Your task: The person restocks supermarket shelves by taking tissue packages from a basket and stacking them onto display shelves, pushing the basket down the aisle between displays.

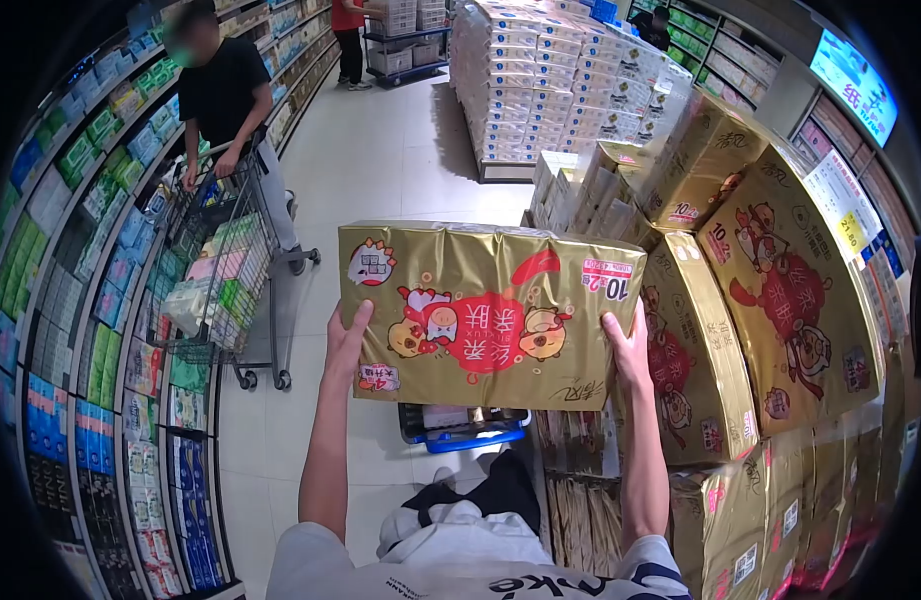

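Note:
A large gold pack of tissues (pixel 451 330) with red lettering and cartoon animals is held up in front of my body, its printing upside down. My left hand (pixel 350 340) grips its left end, thumb on the front face. At the right end, my right hand (pixel 629 345) grips it the same way. Below the pack, a basket with a blue rim (pixel 471 440) shows partly; the pack hides the rest. Similar gold packs (pixel 796 290) are stacked close by on the right.
On the left, a person in a black top (pixel 221 95) stands at a loaded shopping cart (pixel 226 270) beside product shelves (pixel 106 350). A tall pallet stack of packs (pixel 531 90) stands ahead. Farther back are another person in red (pixel 351 20) and a trolley (pixel 406 55).

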The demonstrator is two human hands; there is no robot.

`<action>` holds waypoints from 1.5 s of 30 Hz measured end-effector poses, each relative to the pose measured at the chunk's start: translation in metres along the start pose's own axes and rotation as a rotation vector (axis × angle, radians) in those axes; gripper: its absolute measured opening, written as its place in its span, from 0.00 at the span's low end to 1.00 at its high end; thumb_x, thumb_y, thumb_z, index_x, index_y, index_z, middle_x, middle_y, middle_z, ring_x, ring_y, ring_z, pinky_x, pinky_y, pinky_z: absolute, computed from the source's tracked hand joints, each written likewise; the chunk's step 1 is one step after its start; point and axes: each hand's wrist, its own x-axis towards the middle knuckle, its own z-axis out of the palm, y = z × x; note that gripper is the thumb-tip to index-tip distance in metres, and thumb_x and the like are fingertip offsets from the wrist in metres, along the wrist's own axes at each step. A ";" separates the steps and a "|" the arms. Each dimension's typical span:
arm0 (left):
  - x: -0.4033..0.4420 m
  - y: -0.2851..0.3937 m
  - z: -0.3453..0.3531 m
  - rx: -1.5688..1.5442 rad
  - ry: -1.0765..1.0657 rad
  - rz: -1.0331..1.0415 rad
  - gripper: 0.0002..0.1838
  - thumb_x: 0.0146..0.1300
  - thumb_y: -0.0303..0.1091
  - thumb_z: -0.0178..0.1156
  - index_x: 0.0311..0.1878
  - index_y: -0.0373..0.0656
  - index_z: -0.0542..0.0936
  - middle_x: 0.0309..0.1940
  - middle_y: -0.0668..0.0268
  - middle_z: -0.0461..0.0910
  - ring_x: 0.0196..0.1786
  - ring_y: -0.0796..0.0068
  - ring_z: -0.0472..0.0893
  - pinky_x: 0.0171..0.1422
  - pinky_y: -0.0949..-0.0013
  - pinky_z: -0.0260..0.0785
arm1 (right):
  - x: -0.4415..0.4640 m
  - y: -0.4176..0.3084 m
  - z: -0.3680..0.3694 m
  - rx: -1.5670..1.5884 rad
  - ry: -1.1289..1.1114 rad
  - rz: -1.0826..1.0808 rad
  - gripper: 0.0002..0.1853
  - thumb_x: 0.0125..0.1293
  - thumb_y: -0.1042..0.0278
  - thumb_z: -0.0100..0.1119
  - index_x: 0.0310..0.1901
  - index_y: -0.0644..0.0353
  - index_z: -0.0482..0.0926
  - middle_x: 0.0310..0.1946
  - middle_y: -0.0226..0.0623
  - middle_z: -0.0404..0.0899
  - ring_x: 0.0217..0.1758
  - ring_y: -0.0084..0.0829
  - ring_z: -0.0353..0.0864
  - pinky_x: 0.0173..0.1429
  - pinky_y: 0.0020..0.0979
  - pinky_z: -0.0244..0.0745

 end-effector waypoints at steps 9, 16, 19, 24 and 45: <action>0.044 -0.053 -0.010 0.024 0.031 0.098 0.33 0.72 0.58 0.53 0.63 0.35 0.72 0.56 0.60 0.77 0.57 0.72 0.74 0.65 0.67 0.64 | -0.029 0.048 -0.002 0.025 -0.008 0.035 0.44 0.53 0.62 0.78 0.68 0.61 0.61 0.58 0.39 0.74 0.60 0.30 0.75 0.64 0.35 0.71; 0.062 -0.084 0.002 0.114 -0.079 0.003 0.30 0.75 0.57 0.48 0.59 0.35 0.75 0.51 0.63 0.80 0.53 0.76 0.75 0.62 0.71 0.65 | -0.103 0.068 0.015 -0.080 0.097 0.180 0.48 0.51 0.59 0.80 0.68 0.63 0.59 0.58 0.40 0.71 0.61 0.32 0.73 0.66 0.36 0.69; 0.070 -0.091 0.018 0.150 -0.129 -0.156 0.30 0.74 0.57 0.49 0.57 0.35 0.77 0.50 0.64 0.80 0.51 0.79 0.76 0.60 0.72 0.67 | -0.134 0.064 0.022 -0.046 0.157 0.316 0.45 0.60 0.56 0.70 0.71 0.64 0.54 0.62 0.43 0.68 0.66 0.34 0.69 0.70 0.38 0.64; 0.078 -0.129 0.020 0.257 -0.477 -0.651 0.38 0.69 0.63 0.53 0.60 0.30 0.74 0.51 0.61 0.80 0.48 0.75 0.79 0.56 0.70 0.71 | -0.177 0.067 0.019 0.025 0.174 0.573 0.46 0.64 0.61 0.65 0.76 0.63 0.46 0.72 0.47 0.58 0.74 0.38 0.60 0.77 0.40 0.53; 0.202 -0.121 0.109 0.141 -0.684 -0.208 0.27 0.73 0.55 0.51 0.58 0.39 0.79 0.51 0.63 0.81 0.52 0.74 0.78 0.60 0.66 0.69 | -0.153 0.138 0.047 0.882 0.308 1.223 0.32 0.74 0.45 0.47 0.69 0.61 0.64 0.65 0.45 0.71 0.65 0.41 0.75 0.67 0.43 0.74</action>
